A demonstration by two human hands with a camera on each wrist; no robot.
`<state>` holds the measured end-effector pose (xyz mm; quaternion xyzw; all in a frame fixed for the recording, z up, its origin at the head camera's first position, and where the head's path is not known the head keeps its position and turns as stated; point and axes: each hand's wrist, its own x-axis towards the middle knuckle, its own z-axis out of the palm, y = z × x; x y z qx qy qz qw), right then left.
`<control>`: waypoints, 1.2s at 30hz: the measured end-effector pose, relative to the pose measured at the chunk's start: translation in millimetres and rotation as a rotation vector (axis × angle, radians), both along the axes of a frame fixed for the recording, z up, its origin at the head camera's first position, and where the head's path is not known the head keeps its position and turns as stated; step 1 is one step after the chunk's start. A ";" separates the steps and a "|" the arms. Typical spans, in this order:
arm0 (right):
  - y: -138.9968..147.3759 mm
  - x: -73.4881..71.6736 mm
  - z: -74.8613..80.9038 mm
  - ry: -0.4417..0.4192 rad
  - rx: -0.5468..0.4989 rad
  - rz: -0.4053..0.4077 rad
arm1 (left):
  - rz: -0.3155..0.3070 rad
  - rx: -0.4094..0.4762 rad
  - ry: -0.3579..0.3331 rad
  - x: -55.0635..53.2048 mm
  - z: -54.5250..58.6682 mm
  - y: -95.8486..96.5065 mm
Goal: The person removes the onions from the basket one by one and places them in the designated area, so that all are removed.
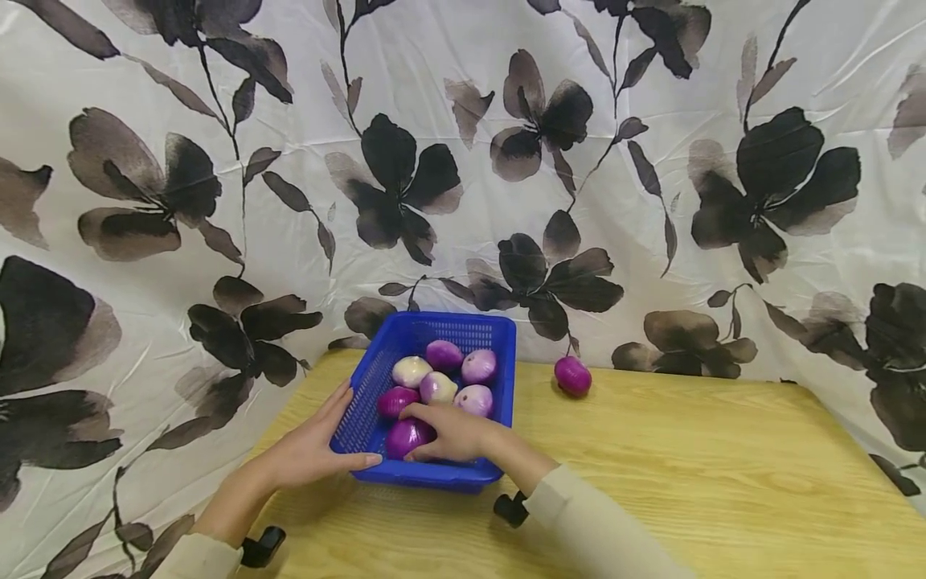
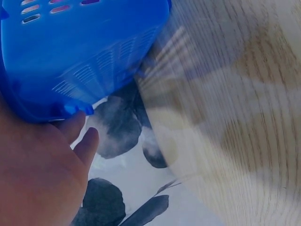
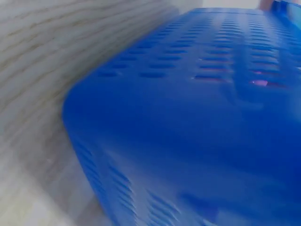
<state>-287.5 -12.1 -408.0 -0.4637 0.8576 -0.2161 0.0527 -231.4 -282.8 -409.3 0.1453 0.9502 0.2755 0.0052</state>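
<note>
A blue plastic basket (image 1: pixel 441 473) with slotted walls stands on the wooden table and holds several peeled onions, some purple, some whitish. My left hand (image 1: pixel 307 452) grips its near left corner, thumb along the front rim and fingers against the left side. In the left wrist view, fingertips (image 2: pixel 87 143) show just below the basket's rim. Reaching over the front rim, my right hand (image 1: pixel 461 433) holds a dark purple onion (image 1: pixel 407 438) between thumb and fingers, inside the basket. The right wrist view is filled by the basket's outer wall (image 3: pixel 178 127); that hand is hidden there.
One purple onion (image 1: pixel 573 375) lies alone on the table (image 1: pixel 687 458), right of the basket near the back edge. A white cloth with dark flowers (image 1: pixel 535 273) hangs behind the table and down its left side. Black wrist devices (image 1: pixel 264 547) are on both arms.
</note>
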 end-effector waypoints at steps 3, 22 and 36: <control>12.5 2.1 9.4 0.014 -0.109 -0.053 | -0.008 0.003 0.004 -1.1 -1.1 1.4; 100.6 13.4 35.3 -0.092 -0.374 -0.184 | -0.017 -0.001 0.052 1.5 -5.1 -1.3; 159.2 0.0 43.1 -0.026 -0.407 -0.271 | -0.016 -0.005 0.051 -1.4 -2.7 -0.9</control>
